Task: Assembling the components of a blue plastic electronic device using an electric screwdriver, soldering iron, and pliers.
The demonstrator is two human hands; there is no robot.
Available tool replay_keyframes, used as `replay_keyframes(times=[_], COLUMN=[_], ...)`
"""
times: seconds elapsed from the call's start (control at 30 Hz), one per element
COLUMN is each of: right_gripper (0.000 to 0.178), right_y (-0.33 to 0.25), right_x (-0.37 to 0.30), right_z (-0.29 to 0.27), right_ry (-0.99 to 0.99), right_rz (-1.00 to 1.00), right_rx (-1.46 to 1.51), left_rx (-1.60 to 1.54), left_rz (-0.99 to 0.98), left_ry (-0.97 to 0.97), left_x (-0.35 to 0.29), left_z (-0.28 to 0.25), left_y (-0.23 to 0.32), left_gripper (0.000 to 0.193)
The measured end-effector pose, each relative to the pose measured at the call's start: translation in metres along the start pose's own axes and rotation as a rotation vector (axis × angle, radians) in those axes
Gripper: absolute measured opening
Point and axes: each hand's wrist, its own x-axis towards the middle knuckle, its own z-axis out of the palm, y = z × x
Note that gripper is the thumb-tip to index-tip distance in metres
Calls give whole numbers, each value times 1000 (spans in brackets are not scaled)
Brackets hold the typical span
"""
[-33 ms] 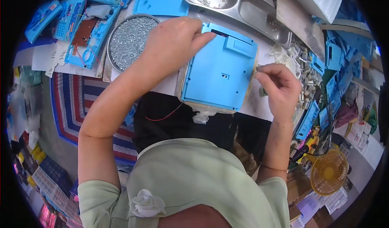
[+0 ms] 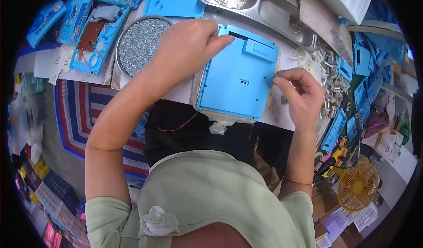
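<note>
A blue plastic casing (image 2: 231, 78), flat with a raised rectangular part near its far edge, lies on a pale padded support in front of me. My left hand (image 2: 187, 43) is closed at its far left corner, with the thumb along the top; the other fingertips are hidden. Just beyond the casing's right edge, my right hand (image 2: 302, 89) pinches thumb and forefinger together. Whatever is between those fingertips is too small to make out. A round metal pan (image 2: 143, 45) full of small silvery screws stands left of the casing, partly behind my left forearm.
At the back is a steel compartment tray (image 2: 253, 10) with small metal parts. Blue casings with wiring and a brown circuit board (image 2: 90, 35) lie at left. Loose metal and white parts (image 2: 330, 80) are heaped at right. A yellow fan (image 2: 358, 186) stands lower right.
My right hand has shifted slightly left, closer to the casing's right edge. My left hand and the casing look nearly the same.
</note>
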Motion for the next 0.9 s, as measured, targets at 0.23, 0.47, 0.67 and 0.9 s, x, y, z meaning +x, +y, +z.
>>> replay_keyframes(times=[0.23,0.47,0.67,0.9], right_gripper=[17,24,26,18], right_y=[20,31,39,37], right_x=[12,22,21,-3], right_z=[10,8,5,-12], right_ry=[-15,-43,-55,27], right_rz=[-450,-770,-794,-568], right_rx=[-461,-477,-431,-286], left_rx=[398,324,-51,-180], left_rz=[-25,-149,-73,346], left_ry=[239,129,188,-33], left_x=[-34,-59,-53,-44], left_z=[-51,-53,-42,7], left_y=[-51,-69,-34,62], left_gripper=[21,12,9,12])
